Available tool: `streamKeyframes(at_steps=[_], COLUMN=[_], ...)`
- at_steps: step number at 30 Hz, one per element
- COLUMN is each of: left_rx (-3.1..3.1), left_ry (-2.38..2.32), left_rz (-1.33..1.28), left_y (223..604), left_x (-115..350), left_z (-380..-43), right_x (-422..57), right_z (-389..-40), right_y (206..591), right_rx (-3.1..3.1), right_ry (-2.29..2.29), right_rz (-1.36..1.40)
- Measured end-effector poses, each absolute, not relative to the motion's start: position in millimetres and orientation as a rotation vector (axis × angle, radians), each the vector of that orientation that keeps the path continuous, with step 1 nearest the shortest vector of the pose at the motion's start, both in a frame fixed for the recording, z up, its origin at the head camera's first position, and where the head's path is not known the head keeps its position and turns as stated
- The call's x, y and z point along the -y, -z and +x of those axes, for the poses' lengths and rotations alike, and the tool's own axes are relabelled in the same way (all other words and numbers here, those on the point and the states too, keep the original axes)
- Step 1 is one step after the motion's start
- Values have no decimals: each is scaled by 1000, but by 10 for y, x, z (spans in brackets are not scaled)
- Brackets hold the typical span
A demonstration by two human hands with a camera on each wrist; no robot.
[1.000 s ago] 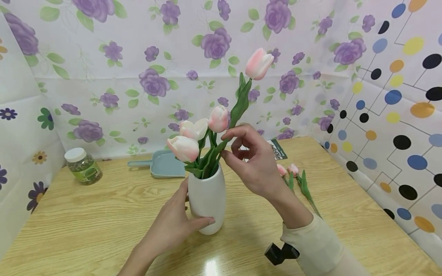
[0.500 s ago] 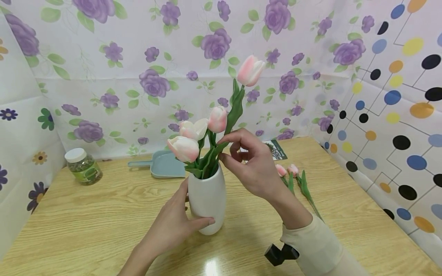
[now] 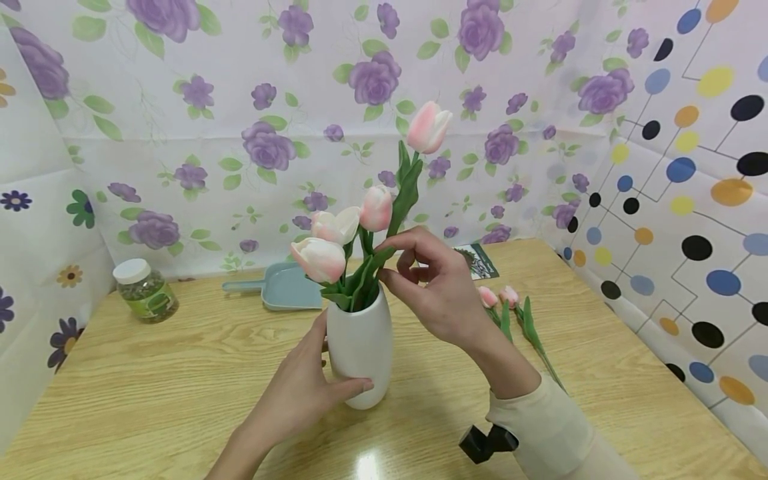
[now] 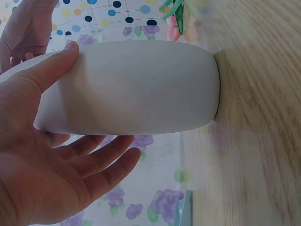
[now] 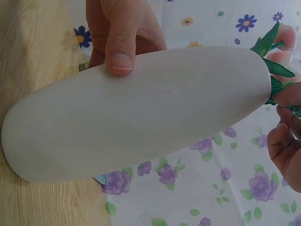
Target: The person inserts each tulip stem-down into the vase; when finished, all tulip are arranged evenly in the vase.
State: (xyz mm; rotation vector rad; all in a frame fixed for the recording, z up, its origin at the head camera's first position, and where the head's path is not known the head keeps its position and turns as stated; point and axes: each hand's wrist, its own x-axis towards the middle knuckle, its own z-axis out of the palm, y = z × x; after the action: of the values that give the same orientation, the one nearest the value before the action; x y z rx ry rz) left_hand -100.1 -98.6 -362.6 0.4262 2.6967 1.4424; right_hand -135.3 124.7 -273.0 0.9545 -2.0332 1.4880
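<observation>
A white vase (image 3: 363,353) stands upright on the wooden table, with several pink-and-white tulips (image 3: 318,259) in its mouth. My left hand (image 3: 300,393) holds the vase from the left, its thumb across the front; the left wrist view shows the thumb and fingers around the vase (image 4: 141,89). Just above the rim, my right hand (image 3: 441,287) pinches the stem of a taller tulip (image 3: 429,128) between thumb and forefinger. That bloom leans up and to the right, above the others. In the right wrist view the right fingertips (image 5: 287,96) are at the leaves beside the vase mouth.
Loose pink tulips (image 3: 531,327) lie on the table (image 3: 150,393) right of the right arm, partly behind it. A blue-grey dustpan (image 3: 292,287) and a white-lidded jar (image 3: 146,293) stand at the back left. A printed card (image 3: 480,261) lies behind the right hand. Patterned cloth hangs around the table.
The right hand has moved slightly down and left with the tall tulip, whose bloom is lower and nearer the others. The left hand and vase have stayed in place.
</observation>
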Motion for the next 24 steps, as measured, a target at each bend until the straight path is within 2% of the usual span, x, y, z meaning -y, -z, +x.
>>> streamKeyframes(at_steps=[24], left_rx=[-2701], left_ry=[-1436], left_rz=[431], left_y=[3629], left_x=[991], left_z=[-992], right_x=[-1271], right_z=[-1329], right_y=[2646], right_rx=[1859], right_ry=[-1503], right_rz=[962])
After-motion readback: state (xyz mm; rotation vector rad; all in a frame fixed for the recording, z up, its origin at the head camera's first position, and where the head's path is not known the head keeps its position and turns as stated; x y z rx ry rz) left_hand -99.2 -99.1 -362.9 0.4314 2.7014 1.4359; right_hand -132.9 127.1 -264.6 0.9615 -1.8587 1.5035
